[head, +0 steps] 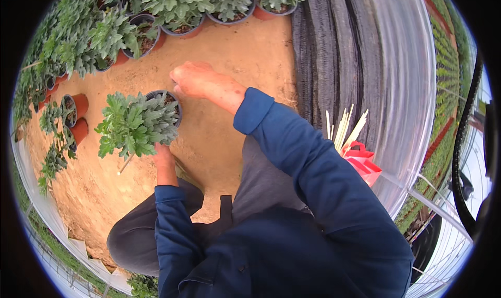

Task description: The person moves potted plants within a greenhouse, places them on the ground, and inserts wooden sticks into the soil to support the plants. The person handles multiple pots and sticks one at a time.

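A leafy green plant (135,123) grows in a round pot (179,112) in front of me, its leaves leaning left over the rim. My left hand (161,154) reaches up beneath the foliage; the leaves hide its fingers, so its grip cannot be seen. A pale thin stick (126,164) pokes out of the lower leaves, beside that hand. Just beyond the pot's upper right rim is my right hand (193,79), with its fingers curled. Whether it pinches anything is hidden by the back of the hand.
Several potted plants (184,25) crowd the far side and left on sandy ground (235,43). Two tipped terracotta-coloured pots (81,105) lie at left. Folded black netting (317,59) and plastic sheeting (403,63) border the right. A red bag (362,163) holds pale sticks (344,127).
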Demonstrator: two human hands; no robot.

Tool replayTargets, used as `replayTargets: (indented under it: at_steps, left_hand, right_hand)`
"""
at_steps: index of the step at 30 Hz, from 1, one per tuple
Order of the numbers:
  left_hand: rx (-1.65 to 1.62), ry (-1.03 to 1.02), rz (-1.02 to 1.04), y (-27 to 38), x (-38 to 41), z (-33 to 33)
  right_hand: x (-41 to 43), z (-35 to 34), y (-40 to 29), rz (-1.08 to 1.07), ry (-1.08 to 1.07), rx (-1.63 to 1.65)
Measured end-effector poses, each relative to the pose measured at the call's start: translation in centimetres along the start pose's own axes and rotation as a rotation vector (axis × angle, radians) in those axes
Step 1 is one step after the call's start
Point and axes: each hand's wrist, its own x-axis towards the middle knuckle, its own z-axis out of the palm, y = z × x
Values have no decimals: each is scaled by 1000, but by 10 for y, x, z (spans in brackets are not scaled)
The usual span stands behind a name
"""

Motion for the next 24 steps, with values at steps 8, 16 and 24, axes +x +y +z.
replayTargets:
  at_steps: [8,16,24]
  left_hand:
    - [1251,-285,443,21,76,-79]
    - [1795,-273,532,34,37,-31]
    - [1293,-413,664,20,96,-102]
  right_hand:
    - [-198,-49,36,152,764,474]
    - [-469,33,197,804,209,235]
    - [-520,127,169,846,-622,38]
